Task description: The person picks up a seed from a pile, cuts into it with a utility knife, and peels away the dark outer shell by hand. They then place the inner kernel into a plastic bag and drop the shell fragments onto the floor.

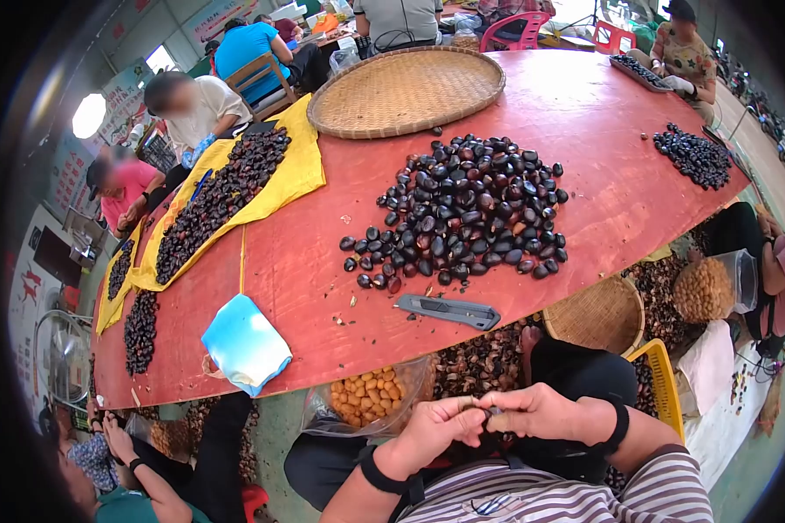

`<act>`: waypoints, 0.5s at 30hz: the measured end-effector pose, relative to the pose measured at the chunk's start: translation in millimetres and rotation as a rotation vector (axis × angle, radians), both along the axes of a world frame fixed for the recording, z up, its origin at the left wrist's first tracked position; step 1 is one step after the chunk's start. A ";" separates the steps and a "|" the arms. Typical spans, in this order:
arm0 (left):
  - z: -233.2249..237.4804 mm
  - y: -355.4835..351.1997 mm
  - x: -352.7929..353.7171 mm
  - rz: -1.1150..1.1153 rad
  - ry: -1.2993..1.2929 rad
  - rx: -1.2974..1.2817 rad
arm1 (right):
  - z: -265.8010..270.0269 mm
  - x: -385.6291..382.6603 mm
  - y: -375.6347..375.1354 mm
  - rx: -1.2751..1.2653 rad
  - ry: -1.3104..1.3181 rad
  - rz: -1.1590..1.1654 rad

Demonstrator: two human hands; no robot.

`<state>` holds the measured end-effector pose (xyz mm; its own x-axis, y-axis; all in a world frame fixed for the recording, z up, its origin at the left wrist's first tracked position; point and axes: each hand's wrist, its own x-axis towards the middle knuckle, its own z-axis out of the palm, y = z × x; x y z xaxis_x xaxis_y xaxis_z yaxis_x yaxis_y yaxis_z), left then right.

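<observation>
My left hand (434,429) and my right hand (541,412) meet above my lap, fingertips pinched together around a small dark nut (492,415). The fingers cover most of it. Just left of my hands, a clear plastic bag (423,383) holds peeled yellow-orange kernels (366,397). Broken brown shells (475,364) lie beyond my hands, below the table edge. On the red table ahead is a big heap of glossy dark nuts (471,205). A grey utility knife (447,309) lies between that heap and the table's near edge.
A blue-and-white cloth item (247,343) sits at the red table's (296,288) near edge. Farther off are a large woven tray (406,91), a yellow sheet (301,166) under more nuts, and another nut heap (693,157). A yellow basket (665,383) stands right of my knee. Several people sit around.
</observation>
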<state>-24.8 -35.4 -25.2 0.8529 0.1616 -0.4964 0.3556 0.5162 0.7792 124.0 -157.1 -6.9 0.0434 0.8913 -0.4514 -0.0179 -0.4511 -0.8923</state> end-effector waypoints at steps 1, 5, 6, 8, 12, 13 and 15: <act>4.3 -0.8 -1.1 -0.038 0.017 0.017 | 1.6 2.8 -1.5 -0.070 0.053 0.044; 8.7 -0.4 1.0 -0.125 0.028 0.045 | -3.6 12.5 -2.2 -0.115 0.230 0.124; 9.7 0.0 1.4 -0.151 0.045 0.032 | -4.5 11.8 -1.9 -0.129 0.257 0.116; 12.5 2.1 2.9 -0.203 0.077 0.003 | -10.0 14.7 -0.3 -0.163 0.309 0.161; 6.2 1.7 1.4 -0.277 0.114 -0.042 | -10.7 16.2 4.5 -0.249 0.305 0.239; 5.3 2.5 0.6 -0.307 0.127 -0.041 | -8.5 15.7 6.1 -0.255 0.283 0.252; 4.3 5.0 0.1 -0.366 0.146 -0.037 | -3.6 15.6 9.2 -0.264 0.235 0.278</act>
<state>-24.7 -30.5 -21.0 0.7707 -0.1602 -0.6168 0.6273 0.3610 0.6900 139.6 -147.8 -10.5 -0.3129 0.7074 -0.6338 -0.0522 -0.6791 -0.7321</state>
